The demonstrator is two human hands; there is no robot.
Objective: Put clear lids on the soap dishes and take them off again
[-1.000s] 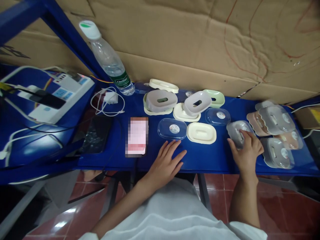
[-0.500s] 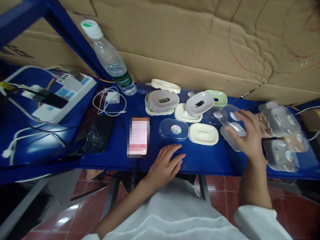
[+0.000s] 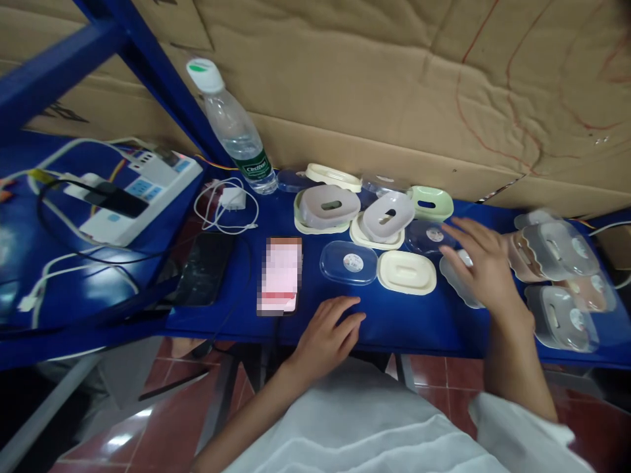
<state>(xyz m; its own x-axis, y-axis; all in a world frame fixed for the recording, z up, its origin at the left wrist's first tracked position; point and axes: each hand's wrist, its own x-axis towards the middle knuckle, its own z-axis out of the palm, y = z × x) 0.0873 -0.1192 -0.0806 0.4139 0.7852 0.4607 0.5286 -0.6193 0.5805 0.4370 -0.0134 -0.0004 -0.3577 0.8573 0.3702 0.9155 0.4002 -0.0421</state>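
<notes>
My left hand rests near the front edge of the blue table with its fingers spread, holding nothing. In front of it lie a clear oval lid with a round sticker and a cream soap-dish piece. My right hand hovers with fingers apart, with no object visible in it. It partly covers a grey wavy-edged tray. Beside its fingertips is another clear lid. Further back lie a grey slotted dish, a pale lilac slotted dish and a green slotted dish.
Right of my right hand stand several lidded soap dishes. A water bottle stands at the back, before a cardboard sheet. Leftward are a lit phone, a dark phone, a white charger and a power strip.
The clear lid my right hand held is no longer in it; its fingers have opened. Where that lid lies is unclear. My left hand stays almost still. The whole view has shifted slightly.
</notes>
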